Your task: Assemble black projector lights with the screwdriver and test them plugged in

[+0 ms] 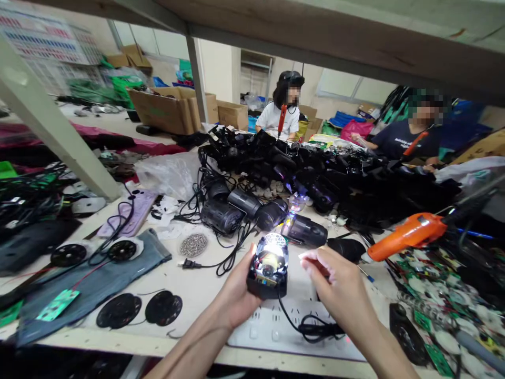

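Observation:
An opened black electrical device (269,266) is upright in my left hand (240,287), which grips it from the left side. Its inner parts show, and bright light glares on its upper end. A black cord (317,329) runs from its base and lies bundled on a white power strip (262,334). To the right of the device and apart from it, my right hand (329,273) is closed in a pinch. A tiny pale spot shows at its fingertips, too small to name. Just beyond the device lies a black cylindrical housing (305,230).
An orange electric screwdriver (410,236) hangs at the right above circuit boards and loose parts (445,295). A dish of screws (193,245) and a plug (191,264) lie left of centre. Black housings (223,216) pile up beyond. Two people (282,113) sit across the table under a shelf.

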Demonstrator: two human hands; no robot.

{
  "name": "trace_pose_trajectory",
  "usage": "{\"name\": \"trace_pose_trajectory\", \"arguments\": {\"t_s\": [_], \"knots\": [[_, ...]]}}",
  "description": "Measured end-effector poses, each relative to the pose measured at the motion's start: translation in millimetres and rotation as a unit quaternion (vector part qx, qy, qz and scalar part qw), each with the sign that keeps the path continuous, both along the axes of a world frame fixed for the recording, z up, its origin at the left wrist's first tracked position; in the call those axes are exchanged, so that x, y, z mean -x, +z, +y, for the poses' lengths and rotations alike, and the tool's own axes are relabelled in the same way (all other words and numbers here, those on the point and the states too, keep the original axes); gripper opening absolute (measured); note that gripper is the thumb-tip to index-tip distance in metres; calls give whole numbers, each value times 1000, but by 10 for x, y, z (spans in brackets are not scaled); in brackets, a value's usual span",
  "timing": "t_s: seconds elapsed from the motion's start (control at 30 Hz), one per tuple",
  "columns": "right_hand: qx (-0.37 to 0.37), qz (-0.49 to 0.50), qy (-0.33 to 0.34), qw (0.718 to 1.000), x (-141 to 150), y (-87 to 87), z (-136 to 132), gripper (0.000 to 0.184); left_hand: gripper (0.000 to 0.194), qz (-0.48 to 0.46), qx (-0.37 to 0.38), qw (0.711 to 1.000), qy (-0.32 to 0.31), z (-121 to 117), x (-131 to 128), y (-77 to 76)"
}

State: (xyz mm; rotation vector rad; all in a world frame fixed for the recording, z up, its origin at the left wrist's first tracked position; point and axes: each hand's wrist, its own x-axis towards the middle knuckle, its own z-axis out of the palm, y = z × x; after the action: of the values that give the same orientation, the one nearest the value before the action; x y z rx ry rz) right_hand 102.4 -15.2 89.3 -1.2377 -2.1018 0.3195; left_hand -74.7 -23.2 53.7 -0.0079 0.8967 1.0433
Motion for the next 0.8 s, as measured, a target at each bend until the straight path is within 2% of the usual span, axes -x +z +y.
{"name": "trace_pose_trajectory", "arguments": {"t_s": [0.13, 0.3, 0.5, 0.8], "knots": [[-18, 13, 31, 999, 157, -89, 1, 14, 42, -26, 17, 1000, -1, -21, -10, 27], [-21, 2, 50, 999, 206, -138, 32, 16, 42, -64, 14, 998, 0, -37, -23, 27], [-40, -4, 56, 998, 182, -167, 18, 10, 44, -44, -3, 999, -23, -53, -35, -8], [-49, -12, 62, 997, 147, -184, 4, 16, 41, -33, -15, 999, -27, -57, -80, 25]]}}
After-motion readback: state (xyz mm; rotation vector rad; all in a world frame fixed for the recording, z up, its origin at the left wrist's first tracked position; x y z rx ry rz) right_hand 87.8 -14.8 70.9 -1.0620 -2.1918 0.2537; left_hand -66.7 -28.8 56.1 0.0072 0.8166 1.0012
